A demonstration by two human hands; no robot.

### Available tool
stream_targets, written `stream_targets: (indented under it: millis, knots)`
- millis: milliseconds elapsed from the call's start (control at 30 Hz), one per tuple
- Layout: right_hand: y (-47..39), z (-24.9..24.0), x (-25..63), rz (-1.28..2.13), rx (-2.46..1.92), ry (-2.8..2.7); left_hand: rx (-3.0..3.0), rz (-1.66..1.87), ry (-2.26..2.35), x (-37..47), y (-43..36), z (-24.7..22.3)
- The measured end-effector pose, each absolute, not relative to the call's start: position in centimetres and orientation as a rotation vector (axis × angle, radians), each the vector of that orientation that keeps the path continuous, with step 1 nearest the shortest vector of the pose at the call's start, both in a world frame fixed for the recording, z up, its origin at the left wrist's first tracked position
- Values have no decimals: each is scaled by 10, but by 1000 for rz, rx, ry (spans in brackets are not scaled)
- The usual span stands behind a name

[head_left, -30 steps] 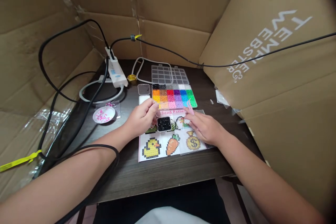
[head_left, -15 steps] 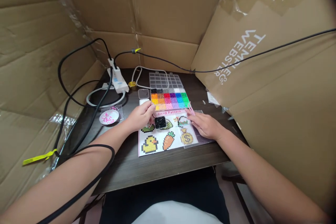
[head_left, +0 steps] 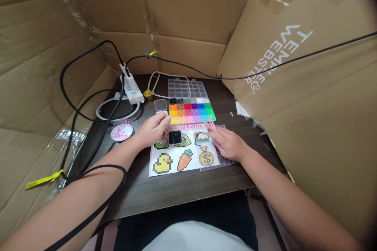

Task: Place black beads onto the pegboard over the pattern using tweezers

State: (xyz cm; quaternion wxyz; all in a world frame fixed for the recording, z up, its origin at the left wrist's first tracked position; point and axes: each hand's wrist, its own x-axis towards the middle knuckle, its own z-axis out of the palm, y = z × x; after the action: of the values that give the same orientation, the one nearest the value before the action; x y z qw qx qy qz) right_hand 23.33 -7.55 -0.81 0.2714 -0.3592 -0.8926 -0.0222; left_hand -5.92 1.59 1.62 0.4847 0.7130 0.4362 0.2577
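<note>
Over the bead pattern sheet (head_left: 188, 161), my left hand (head_left: 154, 128) is closed on a small clear box of black beads (head_left: 175, 137). Pink tweezers (head_left: 212, 124) are pinched in my right hand (head_left: 228, 141), their tips near the lower right corner of the bead case. That case (head_left: 191, 110) lies behind the sheet with many colours in its compartments. A clear pegboard (head_left: 225, 160) lies partly under my right hand and beside the sheet.
A white dish of pink beads (head_left: 121, 132) sits at the left on another pegboard. Behind it are a power strip (head_left: 132, 89) and looping black cables. A gold cup (head_left: 148, 94) and an open clear lid (head_left: 187, 87) lie at the back. Cardboard walls (head_left: 188, 55) surround the table.
My left hand and the box of black beads have shifted slightly left. The pattern sheet has moved a little left and toward me. My right hand still holds the tweezers.
</note>
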Motion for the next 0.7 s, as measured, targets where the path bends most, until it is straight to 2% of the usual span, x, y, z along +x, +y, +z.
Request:
stream_targets:
  millis: [400, 700]
  knots:
    - [-27, 39, 219, 407, -943, -1526, 1643, 583, 1101, -59, 20, 11]
    - [-23, 14, 210, 818, -911, -1225, 1576, 579, 1116, -62, 21, 8]
